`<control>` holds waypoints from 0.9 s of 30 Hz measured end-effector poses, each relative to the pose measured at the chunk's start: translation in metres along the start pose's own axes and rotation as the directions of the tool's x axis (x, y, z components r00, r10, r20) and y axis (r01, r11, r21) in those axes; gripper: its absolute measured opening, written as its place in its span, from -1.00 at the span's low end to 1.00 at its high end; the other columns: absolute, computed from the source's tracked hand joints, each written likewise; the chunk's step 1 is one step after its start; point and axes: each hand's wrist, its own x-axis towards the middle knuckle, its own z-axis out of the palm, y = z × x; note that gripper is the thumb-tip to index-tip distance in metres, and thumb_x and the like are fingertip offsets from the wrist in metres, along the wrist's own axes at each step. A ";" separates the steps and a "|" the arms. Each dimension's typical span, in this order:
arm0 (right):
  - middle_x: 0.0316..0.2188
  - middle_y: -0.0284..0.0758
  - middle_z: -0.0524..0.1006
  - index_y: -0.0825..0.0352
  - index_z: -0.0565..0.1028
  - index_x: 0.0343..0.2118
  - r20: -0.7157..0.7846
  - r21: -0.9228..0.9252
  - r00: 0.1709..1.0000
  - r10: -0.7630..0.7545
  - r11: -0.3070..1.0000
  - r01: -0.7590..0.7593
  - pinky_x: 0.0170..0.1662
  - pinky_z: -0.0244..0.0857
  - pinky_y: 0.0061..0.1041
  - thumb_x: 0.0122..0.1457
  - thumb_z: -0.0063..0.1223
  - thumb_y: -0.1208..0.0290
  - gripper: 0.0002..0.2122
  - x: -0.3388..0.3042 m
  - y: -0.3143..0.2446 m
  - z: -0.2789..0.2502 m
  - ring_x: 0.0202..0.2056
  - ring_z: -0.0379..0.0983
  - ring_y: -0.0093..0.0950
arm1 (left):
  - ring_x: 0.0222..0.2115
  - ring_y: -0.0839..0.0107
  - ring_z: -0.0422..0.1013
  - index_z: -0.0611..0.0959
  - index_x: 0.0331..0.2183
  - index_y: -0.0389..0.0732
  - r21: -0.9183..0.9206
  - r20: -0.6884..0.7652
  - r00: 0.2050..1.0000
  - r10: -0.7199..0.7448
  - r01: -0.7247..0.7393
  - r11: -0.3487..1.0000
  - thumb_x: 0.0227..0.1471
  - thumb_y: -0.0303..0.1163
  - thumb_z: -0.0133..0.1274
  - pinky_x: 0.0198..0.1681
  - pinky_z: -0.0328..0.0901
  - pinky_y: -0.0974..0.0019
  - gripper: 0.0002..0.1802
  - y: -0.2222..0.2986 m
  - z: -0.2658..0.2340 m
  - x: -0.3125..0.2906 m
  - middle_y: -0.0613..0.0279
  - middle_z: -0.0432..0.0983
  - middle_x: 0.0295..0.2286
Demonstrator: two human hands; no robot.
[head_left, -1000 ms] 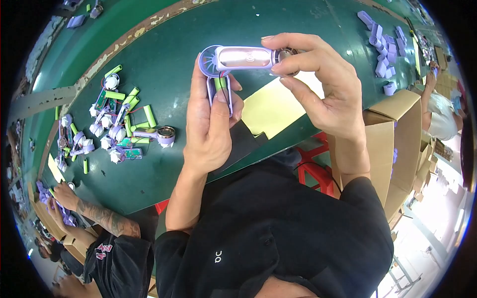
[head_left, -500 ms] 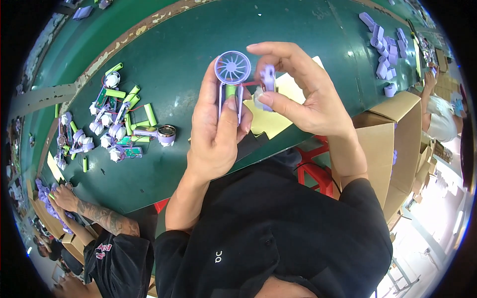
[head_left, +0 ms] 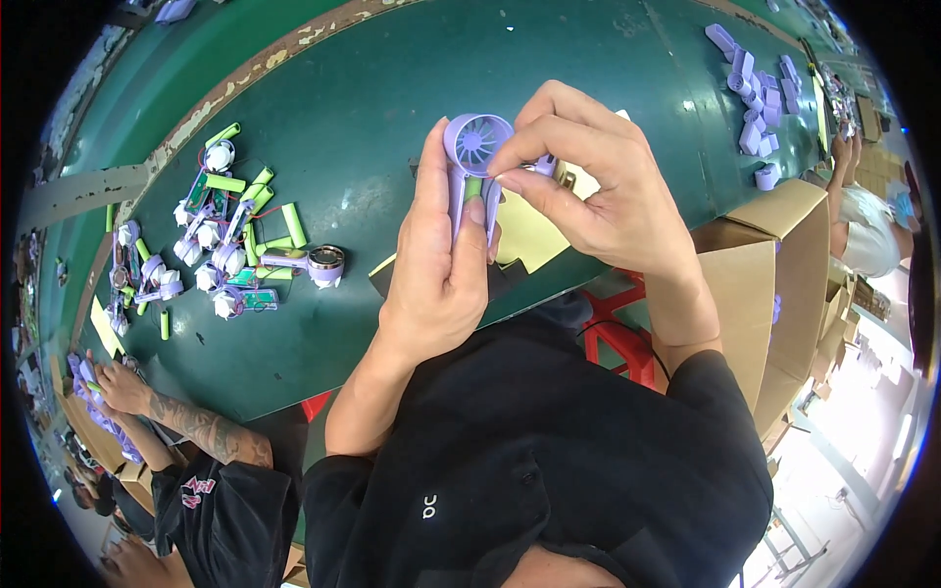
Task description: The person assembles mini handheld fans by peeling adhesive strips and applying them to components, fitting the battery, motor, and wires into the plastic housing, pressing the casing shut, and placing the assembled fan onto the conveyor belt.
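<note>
My left hand (head_left: 441, 260) is closed round a purple handheld fan housing (head_left: 477, 142), its round ribbed head pointing away from me. A green battery cell (head_left: 473, 187) lies in the handle, under my left thumb. My right hand (head_left: 598, 186) is closed at the right rim of the housing, thumb and forefinger pinched together there. Just behind those fingertips shows a purple fan part (head_left: 545, 165), mostly hidden by the hand. Whether the fingertips grip a wire or that part's edge is too small to tell.
Several fan assemblies with green batteries (head_left: 227, 183) are heaped on the green table (head_left: 372, 118) at left. Purple housings (head_left: 753, 98) lie at the far right. Yellow sheets (head_left: 539, 235) lie beyond my hands. An open cardboard box (head_left: 735, 304) stands at right; a co-worker's arm (head_left: 201, 426) is at left.
My right hand has come left to the housing, its fingers now pinched at the rim. My left hand has shifted slightly right and tilted the housing, so the head's inner wall shows.
</note>
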 end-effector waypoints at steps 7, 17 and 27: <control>-0.45 -0.34 0.46 0.42 0.57 -0.37 -0.055 0.048 0.998 0.037 0.998 -0.035 -0.36 0.22 -0.53 0.11 0.25 0.63 -0.94 0.002 -0.002 0.009 -0.44 0.37 -0.53 | -0.35 0.59 0.28 0.01 0.41 -0.37 -0.290 0.021 0.996 -0.088 0.090 0.953 0.28 -0.37 -0.15 -0.31 0.22 0.47 -0.22 0.001 -0.004 0.002 0.24 0.39 -0.05; -0.44 -0.34 0.44 0.42 0.54 -0.33 -0.066 0.061 0.953 0.295 0.955 -0.292 -0.27 0.25 -0.52 0.15 0.19 0.61 -0.94 0.000 -0.007 0.020 -0.39 0.34 -0.52 | -0.25 0.51 0.33 -0.15 0.42 -0.40 -0.005 0.035 0.999 -0.026 0.027 1.000 0.31 -0.55 -0.21 -0.19 0.32 0.41 -0.21 -0.014 -0.009 -0.006 0.14 0.38 0.02; -0.32 -0.27 0.52 0.35 0.63 -0.16 -0.080 -0.199 0.984 0.158 0.965 -0.171 -0.29 0.40 -0.43 0.09 0.30 0.59 -0.78 -0.078 0.027 0.024 -0.34 0.50 -0.37 | -0.35 0.55 0.28 -0.22 0.44 -0.32 -0.137 0.019 0.999 -0.051 0.053 0.989 0.38 -0.54 -0.24 -0.26 0.31 0.44 -0.22 -0.045 -0.017 0.003 0.15 0.38 -0.07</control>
